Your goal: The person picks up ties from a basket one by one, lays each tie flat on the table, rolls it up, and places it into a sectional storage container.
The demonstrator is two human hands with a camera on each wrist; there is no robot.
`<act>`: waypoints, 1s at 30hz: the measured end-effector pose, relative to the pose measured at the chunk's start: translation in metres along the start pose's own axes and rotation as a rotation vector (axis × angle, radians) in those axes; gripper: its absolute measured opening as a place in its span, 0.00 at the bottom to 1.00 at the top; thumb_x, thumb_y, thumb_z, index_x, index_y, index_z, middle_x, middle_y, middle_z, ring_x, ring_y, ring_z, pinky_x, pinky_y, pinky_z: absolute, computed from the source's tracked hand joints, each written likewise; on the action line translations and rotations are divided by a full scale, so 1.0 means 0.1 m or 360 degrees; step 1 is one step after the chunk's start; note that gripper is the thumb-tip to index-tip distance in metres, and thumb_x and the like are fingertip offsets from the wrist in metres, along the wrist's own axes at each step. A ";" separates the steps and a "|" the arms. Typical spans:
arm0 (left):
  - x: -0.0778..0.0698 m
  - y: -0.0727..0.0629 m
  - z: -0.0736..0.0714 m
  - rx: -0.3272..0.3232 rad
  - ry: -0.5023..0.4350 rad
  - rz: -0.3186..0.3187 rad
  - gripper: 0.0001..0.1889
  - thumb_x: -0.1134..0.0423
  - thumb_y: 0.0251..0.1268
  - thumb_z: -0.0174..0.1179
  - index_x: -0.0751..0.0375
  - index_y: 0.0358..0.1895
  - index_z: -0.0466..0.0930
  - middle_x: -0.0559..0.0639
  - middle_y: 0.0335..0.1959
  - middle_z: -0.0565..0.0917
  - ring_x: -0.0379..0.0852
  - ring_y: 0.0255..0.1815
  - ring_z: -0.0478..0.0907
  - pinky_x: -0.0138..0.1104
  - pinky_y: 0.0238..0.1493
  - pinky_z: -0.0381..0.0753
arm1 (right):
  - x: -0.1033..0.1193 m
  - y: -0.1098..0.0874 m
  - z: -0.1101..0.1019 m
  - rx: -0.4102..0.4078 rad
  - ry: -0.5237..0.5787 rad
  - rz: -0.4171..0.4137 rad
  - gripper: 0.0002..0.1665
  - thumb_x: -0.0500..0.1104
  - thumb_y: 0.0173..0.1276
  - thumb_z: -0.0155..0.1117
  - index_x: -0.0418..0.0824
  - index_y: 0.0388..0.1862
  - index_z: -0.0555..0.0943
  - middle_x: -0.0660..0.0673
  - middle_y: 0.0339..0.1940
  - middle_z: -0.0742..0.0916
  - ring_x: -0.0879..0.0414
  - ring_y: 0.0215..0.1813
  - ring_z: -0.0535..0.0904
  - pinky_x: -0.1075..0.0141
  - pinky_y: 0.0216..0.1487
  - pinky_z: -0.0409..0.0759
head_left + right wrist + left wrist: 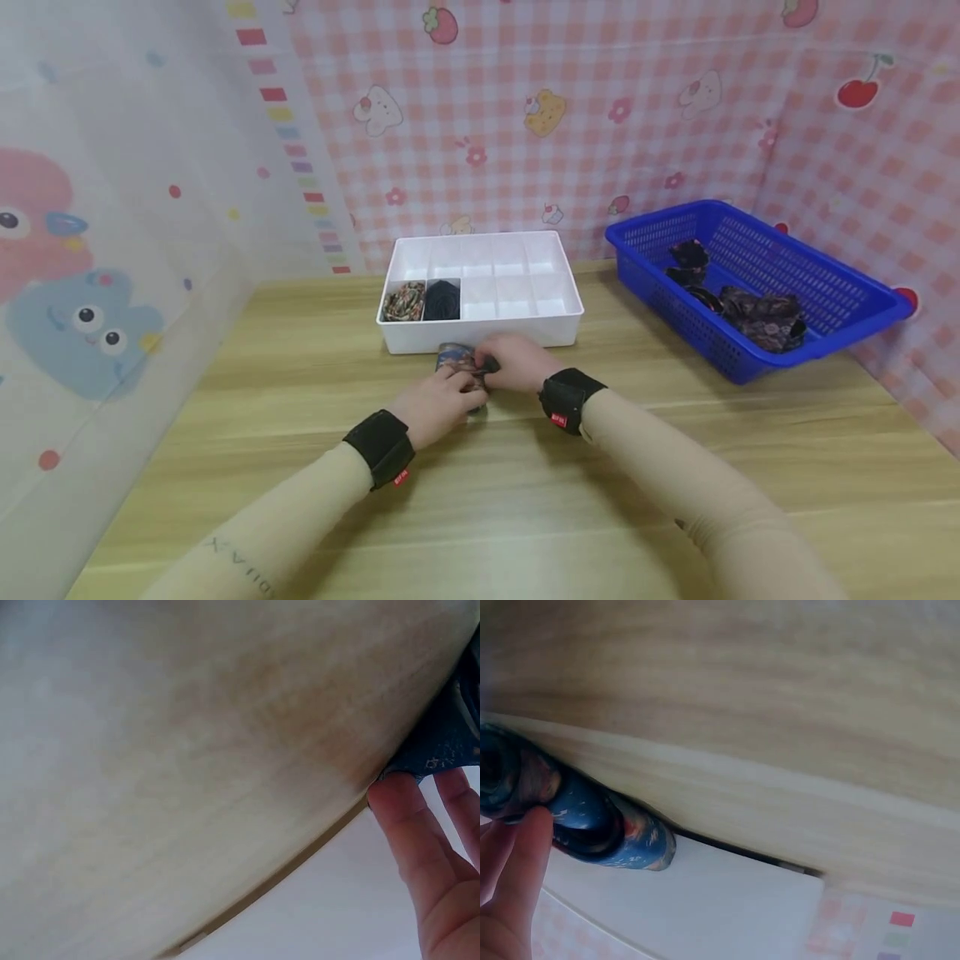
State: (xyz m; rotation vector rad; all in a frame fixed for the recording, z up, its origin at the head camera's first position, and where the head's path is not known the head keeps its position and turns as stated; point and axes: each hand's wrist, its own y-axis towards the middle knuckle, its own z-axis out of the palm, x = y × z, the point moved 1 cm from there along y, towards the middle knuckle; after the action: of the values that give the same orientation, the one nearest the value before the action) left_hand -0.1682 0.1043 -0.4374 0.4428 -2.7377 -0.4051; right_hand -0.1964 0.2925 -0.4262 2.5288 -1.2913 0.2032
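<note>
In front of the white divided box (480,335), a blue cloth with a reddish-brown pattern (453,353) lies on the table, folded and partly rolled. My left hand (437,407) grips its near part; in the left wrist view a fingertip presses into the folds of the cloth (645,840). From the other side, my right hand (516,362) pinches an edge of it, and the right wrist view has the fingertips at the dark blue fabric (442,739). Two front-left compartments hold a rolled floral cloth (405,302) and a dark rolled cloth (442,300).
At the right stands a blue perforated basket (660,307), holding several dark patterned cloths (761,318). Checked curtain (585,167) hangs behind the wooden table (480,517) and along its right side. A white printed curtain (202,167) borders the left.
</note>
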 end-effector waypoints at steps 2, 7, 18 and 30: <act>0.01 0.00 0.00 0.0012 -0.0059 -0.0008 0.17 0.53 0.53 0.71 0.53 0.46 0.82 0.53 0.45 0.81 0.55 0.51 0.76 0.42 0.57 0.73 | 0.00 0.01 -0.01 0.0003 0.0005 0.0013 0.08 0.39 0.55 0.69 0.42 0.35 0.81 0.49 0.36 0.83 0.53 0.41 0.77 0.61 0.46 0.74; 0.10 0.03 -0.01 0.0060 -0.0134 -0.0003 0.18 0.51 0.52 0.72 0.54 0.42 0.81 0.53 0.45 0.80 0.55 0.52 0.76 0.42 0.59 0.72 | -0.02 0.06 -0.01 -0.0014 0.0045 0.0042 0.09 0.47 0.57 0.72 0.44 0.31 0.82 0.53 0.31 0.83 0.57 0.36 0.76 0.64 0.42 0.74; 0.11 0.03 0.07 -0.0079 0.0254 0.0041 0.16 0.59 0.50 0.69 0.58 0.43 0.80 0.55 0.39 0.80 0.54 0.39 0.78 0.40 0.32 0.82 | 0.01 0.16 0.05 -0.0029 -0.0072 0.0112 0.10 0.44 0.53 0.71 0.47 0.21 0.78 0.56 0.20 0.77 0.58 0.27 0.71 0.66 0.32 0.69; 0.24 0.15 0.00 -0.0205 -0.0084 -0.0258 0.15 0.72 0.52 0.66 0.58 0.43 0.76 0.55 0.38 0.79 0.53 0.39 0.77 0.42 0.40 0.78 | -0.14 0.15 -0.08 0.0046 0.0329 0.0134 0.03 0.36 0.51 0.66 0.40 0.27 0.83 0.54 0.21 0.78 0.60 0.26 0.69 0.69 0.30 0.68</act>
State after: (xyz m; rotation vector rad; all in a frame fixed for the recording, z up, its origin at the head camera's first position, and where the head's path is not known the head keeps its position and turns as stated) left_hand -0.1934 0.1092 -0.4259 0.6304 -2.7148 -0.6388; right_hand -0.2169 0.2977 -0.4194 2.4040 -1.3211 0.4908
